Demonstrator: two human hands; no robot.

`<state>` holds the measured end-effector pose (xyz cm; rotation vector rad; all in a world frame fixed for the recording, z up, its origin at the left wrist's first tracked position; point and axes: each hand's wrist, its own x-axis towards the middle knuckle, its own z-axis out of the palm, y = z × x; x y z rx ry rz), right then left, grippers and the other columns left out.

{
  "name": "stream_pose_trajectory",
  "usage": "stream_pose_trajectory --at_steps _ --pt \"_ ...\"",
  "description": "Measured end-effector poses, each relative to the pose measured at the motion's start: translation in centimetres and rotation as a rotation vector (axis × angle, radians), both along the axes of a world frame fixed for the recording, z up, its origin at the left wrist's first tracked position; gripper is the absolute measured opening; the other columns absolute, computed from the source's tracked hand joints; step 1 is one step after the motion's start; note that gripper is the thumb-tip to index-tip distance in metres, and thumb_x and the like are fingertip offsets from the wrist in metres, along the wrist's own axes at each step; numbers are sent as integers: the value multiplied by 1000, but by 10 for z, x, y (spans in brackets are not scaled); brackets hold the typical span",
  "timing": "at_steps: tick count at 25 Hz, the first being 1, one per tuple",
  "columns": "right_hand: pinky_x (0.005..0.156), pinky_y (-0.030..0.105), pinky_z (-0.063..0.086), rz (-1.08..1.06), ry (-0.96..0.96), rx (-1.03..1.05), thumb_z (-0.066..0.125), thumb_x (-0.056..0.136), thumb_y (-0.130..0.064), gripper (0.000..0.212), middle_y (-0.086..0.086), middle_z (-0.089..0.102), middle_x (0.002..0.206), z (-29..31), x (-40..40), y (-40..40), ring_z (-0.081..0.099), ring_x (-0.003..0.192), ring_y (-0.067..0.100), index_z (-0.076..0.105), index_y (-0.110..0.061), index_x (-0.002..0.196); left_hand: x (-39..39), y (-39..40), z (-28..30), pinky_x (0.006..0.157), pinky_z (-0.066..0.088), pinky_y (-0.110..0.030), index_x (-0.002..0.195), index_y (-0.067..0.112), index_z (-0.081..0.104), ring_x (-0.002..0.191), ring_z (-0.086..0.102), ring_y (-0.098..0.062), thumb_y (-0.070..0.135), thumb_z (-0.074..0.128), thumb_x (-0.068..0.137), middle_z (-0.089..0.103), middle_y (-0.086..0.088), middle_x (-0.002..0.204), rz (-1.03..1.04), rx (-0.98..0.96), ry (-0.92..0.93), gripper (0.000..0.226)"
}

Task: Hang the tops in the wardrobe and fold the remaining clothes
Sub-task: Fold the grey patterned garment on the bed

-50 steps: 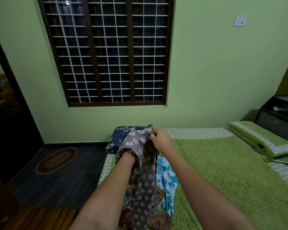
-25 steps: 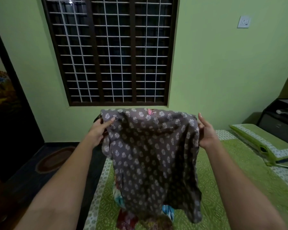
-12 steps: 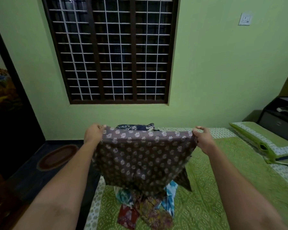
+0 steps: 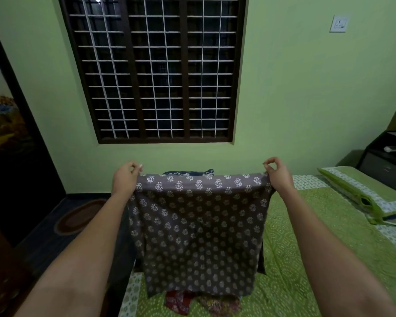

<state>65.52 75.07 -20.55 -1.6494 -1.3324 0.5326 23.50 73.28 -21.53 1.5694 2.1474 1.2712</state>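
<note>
A grey printed garment (image 4: pixel 199 232) hangs spread in the air over the near end of the bed (image 4: pixel 306 248), held up flat by its top edge with the lower hem dangling just above a small heap of red and patterned clothes (image 4: pixel 192 303) on the cover. The left hand (image 4: pixel 125 179) grips one top corner with curled fingers, and the right hand (image 4: pixel 277 173) pinches the other corner between thumb and fingertip, so the edge between them runs nearly straight. Behind that edge a dark blue folded cloth (image 4: pixel 189 173) peeks out at the far side of the bed. The step looks like opening the piece out to judge what it is before folding or hanging. To do it well, keep both corners level and taut, let the cloth settle without twists, then lower it onto a bare stretch of bed beside the heap, not on top of it. A green pillow (image 4: pixel 361 193) lies well off to the right.
</note>
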Motion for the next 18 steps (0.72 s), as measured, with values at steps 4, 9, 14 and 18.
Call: stream_pose_trajectory --at_steps 4,9,14,18 --pt "74 31 41 64 -60 -217 56 95 -30 25 12 66 100 -15 8 2 55 87 24 71 -12 88 -11 -8 -11 79 53 -34 95 3 67 81 65 -27 41 61 87 69 -19 94 -133 -479 -521 39" --pt "84 37 53 344 263 -639 71 81 -36 40 13 70 92 -32 15 -9 64 90 27 67 2 92 -32 -17 -23 69 50 -23 100 3 66 83 61 -19 26 84 56 66 -12 93 -273 -748 -619 53" --pt "81 34 50 416 -270 -683 82 70 -12 11 3 69 77 -52 10 -8 64 89 26 73 -13 76 -32 -20 -33 95 47 -38 99 -1 72 100 63 -31 4 83 64 70 -19 105 -363 -770 -260 37" --pt "58 26 40 203 -222 -243 79 76 -31 23 5 64 70 -23 13 -1 58 73 21 70 -10 74 -25 -13 -14 79 48 -34 80 9 67 82 60 -23 16 74 79 67 -9 84 -196 -270 -177 10"
